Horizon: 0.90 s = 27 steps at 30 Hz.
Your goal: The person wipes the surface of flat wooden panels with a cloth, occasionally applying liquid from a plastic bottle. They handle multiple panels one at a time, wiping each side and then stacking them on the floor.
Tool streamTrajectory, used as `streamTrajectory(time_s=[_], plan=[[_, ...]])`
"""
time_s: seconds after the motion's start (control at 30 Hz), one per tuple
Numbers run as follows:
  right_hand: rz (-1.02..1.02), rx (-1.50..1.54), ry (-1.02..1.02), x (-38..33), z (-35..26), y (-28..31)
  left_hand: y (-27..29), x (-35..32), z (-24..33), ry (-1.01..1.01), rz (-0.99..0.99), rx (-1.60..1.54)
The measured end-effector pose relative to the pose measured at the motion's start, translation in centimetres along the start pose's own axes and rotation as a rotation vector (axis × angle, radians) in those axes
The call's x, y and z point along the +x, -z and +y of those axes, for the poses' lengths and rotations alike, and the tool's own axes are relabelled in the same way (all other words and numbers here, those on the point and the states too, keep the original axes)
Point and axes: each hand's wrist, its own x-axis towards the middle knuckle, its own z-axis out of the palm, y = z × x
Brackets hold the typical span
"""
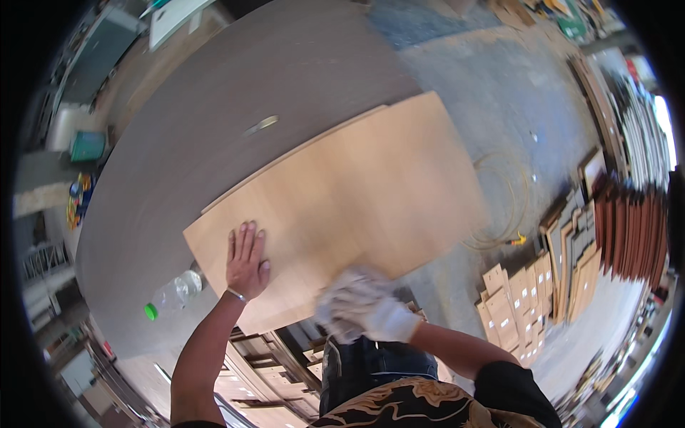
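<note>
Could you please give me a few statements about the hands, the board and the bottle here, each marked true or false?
1. The left hand lies flat, fingers spread, on the light wooden board. True.
2. The right hand is bare and holds nothing. False: it wears a white glove and grips a white cloth at the board's near edge.
3. A clear plastic bottle with a green cap lies on its side left of the left hand. True.
4. The bottle lies on top of the light board. False: it rests on the dark grey tabletop, beside the board.
5. The left wrist bears a thin bracelet. True.
</note>
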Motion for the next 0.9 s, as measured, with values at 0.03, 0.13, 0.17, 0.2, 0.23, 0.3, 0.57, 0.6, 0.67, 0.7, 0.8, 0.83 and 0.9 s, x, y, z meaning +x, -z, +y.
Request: streamTrajectory(time_s=[0.03,0.13,0.17,0.2,0.23,0.3,0.57,0.6,0.67,0.7,0.8,0.83,0.9], plan=[[-0.141,-0.135,-0.177,-0.1,0.3,4.2,1.1,-1.0,-0.3,0.025,-0.005,-0.004],[0.582,0.532,-0.879,-9.5,12.7,8.8,1.6,1.3,0.5,0.005,-0.001,-0.04],[0.535,-0.352,-0.846,-11.1,15.3,11.3,1.6,1.6,0.7,-0.002,0.009,-0.062],[0.568,-0.398,-0.915,-7.0,15.3,12.1,1.8,0.8,0.4,0.006,0.007,-0.065],[0.599,-0.445,-0.984,-2.5,15.0,13.4,1.9,0.1,0.2,0.03,0.016,-0.072],[0.684,-0.381,-0.648,4.8,12.3,10.9,1.8,0.3,0.4,0.049,0.058,-0.104],[-0.227,-0.653,-0.173,5.2,2.5,4.4,-0.6,-0.8,0.2,0.07,0.218,-0.235],[-0.11,-0.779,-0.213,4.2,6.1,6.4,-0.6,-1.0,0.1,0.078,0.23,-0.25],[0.13,-0.697,-0.331,7.1,13.6,11.7,-0.9,-0.1,0.2,0.082,0.264,-0.283],[0.254,-0.655,-0.396,9.1,16.1,14.0,-0.9,0.2,0.2,0.083,0.28,-0.299],[0.386,-0.375,-0.304,20.3,18.7,13.5,-2.0,1.7,2.5,0.22,0.434,-0.207],[0.161,-0.518,-0.238,24.4,13.7,8.1,-4.1,0.2,5.7,0.339,0.438,-0.148],[-0.196,-0.823,0.029,33.2,1.2,1.7,-6.1,-1.2,13.3,0.385,0.471,-0.143]])
